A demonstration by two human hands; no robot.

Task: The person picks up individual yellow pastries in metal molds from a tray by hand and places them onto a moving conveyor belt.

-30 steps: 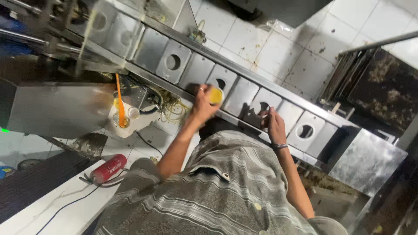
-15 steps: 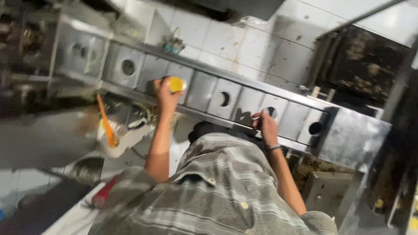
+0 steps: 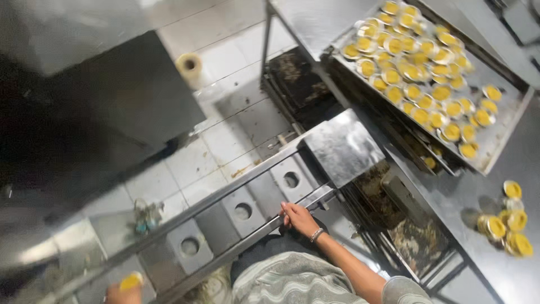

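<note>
My left hand (image 3: 118,293) is at the bottom left edge, closed on a small yellow-filled cup (image 3: 131,280). Only part of that hand shows. My right hand (image 3: 298,218), with a band on the wrist, curls over the metal rail (image 3: 247,231) of a long steel machine with round holes (image 3: 243,211) in its panels. My striped shirt (image 3: 292,281) fills the bottom middle, pressed close to the machine.
A steel tray (image 3: 498,149) packed with several yellow-filled cups stands at the upper right on a steel counter. A few more cups (image 3: 506,225) sit loose at the right. A greasy rack (image 3: 416,242) lies below. A film roll (image 3: 189,63) rests by the tiled wall.
The view has swung right and down, bringing the tray of cups into sight. My left hand with the yellow cup now sits at the bottom left edge. My right hand stays on the rail.
</note>
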